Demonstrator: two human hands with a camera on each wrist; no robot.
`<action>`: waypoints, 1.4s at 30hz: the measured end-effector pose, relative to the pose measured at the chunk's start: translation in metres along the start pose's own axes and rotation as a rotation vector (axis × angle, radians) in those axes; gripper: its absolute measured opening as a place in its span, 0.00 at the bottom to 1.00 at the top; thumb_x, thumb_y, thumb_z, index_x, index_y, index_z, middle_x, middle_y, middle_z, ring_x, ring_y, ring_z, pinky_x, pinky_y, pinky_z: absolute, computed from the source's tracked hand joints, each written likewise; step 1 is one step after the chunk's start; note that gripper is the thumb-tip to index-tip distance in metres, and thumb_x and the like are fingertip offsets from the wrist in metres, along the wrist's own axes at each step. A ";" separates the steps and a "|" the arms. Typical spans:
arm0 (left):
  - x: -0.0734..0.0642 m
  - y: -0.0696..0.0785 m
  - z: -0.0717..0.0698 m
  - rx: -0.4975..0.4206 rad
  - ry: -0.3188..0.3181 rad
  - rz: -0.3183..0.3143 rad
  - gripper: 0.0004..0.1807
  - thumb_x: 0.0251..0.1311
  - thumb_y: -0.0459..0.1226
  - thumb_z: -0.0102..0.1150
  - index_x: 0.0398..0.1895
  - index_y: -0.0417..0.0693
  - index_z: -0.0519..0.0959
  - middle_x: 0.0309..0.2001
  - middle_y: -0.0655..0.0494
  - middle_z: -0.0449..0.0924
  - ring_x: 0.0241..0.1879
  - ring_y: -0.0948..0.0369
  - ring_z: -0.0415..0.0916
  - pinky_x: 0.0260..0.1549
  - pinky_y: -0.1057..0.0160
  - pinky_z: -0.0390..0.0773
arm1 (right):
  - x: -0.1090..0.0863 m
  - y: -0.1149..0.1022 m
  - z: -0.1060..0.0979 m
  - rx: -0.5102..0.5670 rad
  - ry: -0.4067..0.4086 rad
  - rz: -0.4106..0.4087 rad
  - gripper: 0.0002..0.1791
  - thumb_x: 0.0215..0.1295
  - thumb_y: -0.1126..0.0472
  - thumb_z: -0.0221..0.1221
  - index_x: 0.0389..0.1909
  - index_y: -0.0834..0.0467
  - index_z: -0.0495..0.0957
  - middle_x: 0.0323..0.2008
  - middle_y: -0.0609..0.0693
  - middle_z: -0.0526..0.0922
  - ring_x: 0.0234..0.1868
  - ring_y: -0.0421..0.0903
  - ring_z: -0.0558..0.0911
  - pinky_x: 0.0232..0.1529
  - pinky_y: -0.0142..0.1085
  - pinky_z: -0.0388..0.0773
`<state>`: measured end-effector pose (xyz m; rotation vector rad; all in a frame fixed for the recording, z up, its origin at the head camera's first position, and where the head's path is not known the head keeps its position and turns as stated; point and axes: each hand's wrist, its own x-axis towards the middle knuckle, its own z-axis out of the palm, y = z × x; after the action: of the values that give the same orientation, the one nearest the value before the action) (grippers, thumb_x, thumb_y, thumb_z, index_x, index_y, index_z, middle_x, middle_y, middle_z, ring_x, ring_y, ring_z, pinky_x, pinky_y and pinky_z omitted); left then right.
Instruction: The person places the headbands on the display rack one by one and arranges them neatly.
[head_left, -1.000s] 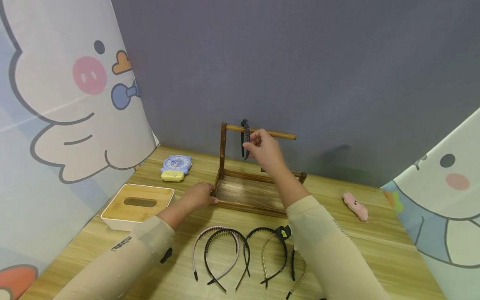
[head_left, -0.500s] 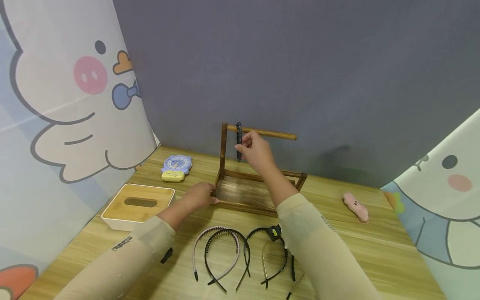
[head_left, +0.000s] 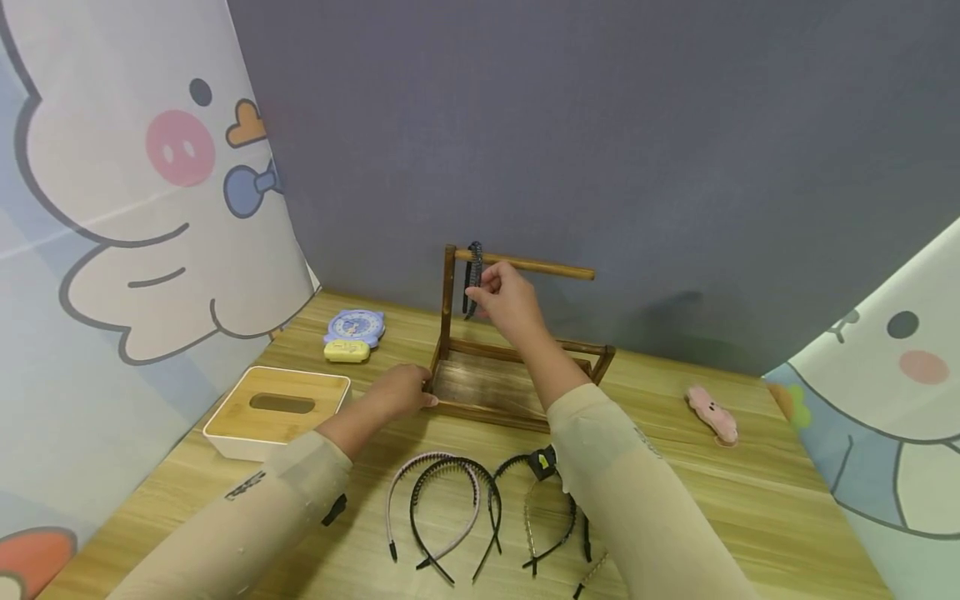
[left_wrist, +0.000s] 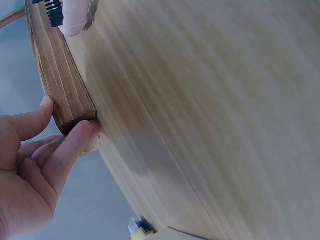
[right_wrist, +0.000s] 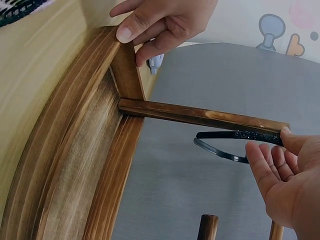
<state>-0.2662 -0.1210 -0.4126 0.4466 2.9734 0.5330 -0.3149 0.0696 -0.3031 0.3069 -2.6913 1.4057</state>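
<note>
A black toothed headband (head_left: 476, 271) hangs at the left part of the top bar (head_left: 547, 267) of a dark wooden rack. My right hand (head_left: 510, 304) pinches one of its arms between thumb and fingers. In the right wrist view the headband (right_wrist: 215, 135) appears beside the rack's upright post, with my right hand (right_wrist: 292, 175) at its near end. My left hand (head_left: 401, 390) grips the front left corner of the rack's tray base (head_left: 487, 412). From the left wrist, its thumb and fingers lie on either side of the wooden corner (left_wrist: 75, 107).
In front of the rack lie several headbands, including a pink one (head_left: 389, 508) and a black one (head_left: 412, 500). A tissue box (head_left: 240, 387) stands at left, near a blue clock (head_left: 354, 325) and a yellow item (head_left: 347, 351). A pink plush-like piece (head_left: 711, 412) lies at right.
My right hand has moved left along the bar with the black headband, which has turned slightly. The left hand stays on the rack's corner.
</note>
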 end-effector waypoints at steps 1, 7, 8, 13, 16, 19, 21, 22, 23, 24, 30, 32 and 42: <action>0.000 0.000 0.000 -0.001 -0.002 -0.001 0.18 0.58 0.44 0.67 0.45 0.40 0.81 0.46 0.39 0.84 0.50 0.42 0.79 0.54 0.45 0.77 | 0.000 0.000 0.000 0.003 -0.002 -0.003 0.17 0.67 0.49 0.61 0.49 0.53 0.70 0.39 0.50 0.77 0.40 0.53 0.85 0.39 0.40 0.85; 0.001 0.001 0.000 -0.010 -0.011 -0.004 0.23 0.59 0.44 0.67 0.52 0.38 0.79 0.49 0.37 0.82 0.53 0.41 0.77 0.58 0.45 0.75 | -0.001 0.000 0.000 0.021 -0.008 -0.007 0.17 0.67 0.49 0.61 0.48 0.53 0.70 0.39 0.51 0.77 0.42 0.55 0.85 0.40 0.40 0.86; 0.001 0.001 0.000 -0.009 -0.011 -0.005 0.24 0.59 0.45 0.67 0.53 0.37 0.79 0.50 0.37 0.82 0.54 0.41 0.77 0.58 0.45 0.75 | -0.001 0.000 0.000 0.023 -0.010 -0.007 0.17 0.67 0.49 0.61 0.48 0.53 0.70 0.39 0.51 0.77 0.42 0.54 0.85 0.40 0.39 0.86; -0.001 0.002 -0.001 -0.006 -0.021 -0.014 0.28 0.59 0.45 0.66 0.58 0.36 0.77 0.54 0.35 0.80 0.57 0.40 0.75 0.61 0.45 0.73 | -0.002 -0.001 0.000 0.020 -0.022 -0.021 0.17 0.67 0.47 0.60 0.48 0.52 0.70 0.39 0.51 0.77 0.37 0.48 0.84 0.37 0.35 0.85; -0.002 0.002 -0.001 -0.004 -0.023 -0.014 0.28 0.60 0.44 0.66 0.58 0.36 0.76 0.55 0.35 0.79 0.57 0.40 0.75 0.61 0.45 0.73 | -0.003 -0.001 0.000 0.017 -0.025 -0.028 0.18 0.67 0.45 0.60 0.48 0.52 0.70 0.38 0.51 0.77 0.35 0.46 0.83 0.37 0.35 0.85; -0.002 0.001 -0.001 -0.010 -0.020 -0.014 0.26 0.60 0.43 0.66 0.57 0.36 0.77 0.54 0.35 0.80 0.57 0.40 0.75 0.61 0.45 0.73 | -0.004 0.000 0.000 0.021 -0.026 -0.032 0.20 0.66 0.42 0.59 0.48 0.52 0.71 0.38 0.50 0.77 0.34 0.45 0.83 0.37 0.34 0.85; -0.002 0.001 -0.002 -0.011 -0.019 -0.010 0.26 0.60 0.43 0.66 0.56 0.35 0.77 0.54 0.35 0.80 0.57 0.40 0.75 0.61 0.45 0.73 | -0.004 0.002 -0.001 0.033 -0.024 -0.039 0.22 0.66 0.40 0.59 0.48 0.52 0.71 0.38 0.50 0.77 0.34 0.46 0.83 0.37 0.34 0.86; -0.002 0.001 -0.002 -0.008 -0.019 -0.008 0.25 0.60 0.43 0.66 0.56 0.35 0.77 0.53 0.35 0.80 0.56 0.40 0.75 0.61 0.45 0.73 | -0.004 0.003 -0.001 0.038 -0.022 -0.045 0.22 0.66 0.39 0.59 0.49 0.52 0.71 0.38 0.51 0.78 0.34 0.46 0.83 0.37 0.34 0.86; -0.001 -0.001 0.000 0.004 -0.006 0.008 0.25 0.60 0.44 0.66 0.54 0.35 0.78 0.52 0.36 0.81 0.55 0.40 0.76 0.59 0.45 0.75 | -0.004 0.004 -0.002 0.042 -0.018 -0.051 0.23 0.65 0.39 0.58 0.49 0.52 0.71 0.38 0.50 0.78 0.34 0.46 0.83 0.37 0.34 0.86; 0.000 -0.001 0.000 0.008 -0.007 0.009 0.25 0.59 0.44 0.66 0.54 0.35 0.78 0.52 0.36 0.81 0.54 0.40 0.77 0.58 0.45 0.75 | -0.004 0.005 -0.003 0.048 -0.012 -0.057 0.23 0.65 0.38 0.58 0.49 0.52 0.71 0.38 0.51 0.78 0.34 0.46 0.83 0.37 0.35 0.86; -0.001 0.001 -0.001 0.002 -0.021 -0.001 0.25 0.60 0.43 0.66 0.55 0.35 0.78 0.53 0.36 0.81 0.56 0.40 0.76 0.61 0.45 0.73 | -0.009 0.012 -0.017 0.049 0.015 -0.077 0.26 0.65 0.35 0.56 0.49 0.52 0.71 0.40 0.51 0.78 0.35 0.46 0.84 0.37 0.35 0.86; -0.001 0.001 -0.001 0.009 -0.019 0.003 0.24 0.60 0.43 0.66 0.54 0.36 0.78 0.52 0.36 0.81 0.55 0.40 0.76 0.59 0.45 0.74 | -0.011 0.014 -0.023 0.036 0.020 -0.080 0.27 0.65 0.35 0.56 0.50 0.52 0.71 0.40 0.50 0.78 0.36 0.47 0.84 0.38 0.35 0.86; -0.001 0.001 0.000 0.020 -0.008 0.015 0.22 0.58 0.44 0.67 0.49 0.38 0.80 0.48 0.39 0.83 0.52 0.42 0.78 0.56 0.45 0.76 | -0.039 0.018 -0.061 0.025 0.052 -0.141 0.30 0.63 0.30 0.54 0.50 0.51 0.70 0.42 0.50 0.78 0.39 0.48 0.83 0.40 0.37 0.86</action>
<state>-0.2645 -0.1201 -0.4123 0.4724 2.9727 0.5016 -0.2818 0.1353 -0.2893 0.4455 -2.5574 1.3876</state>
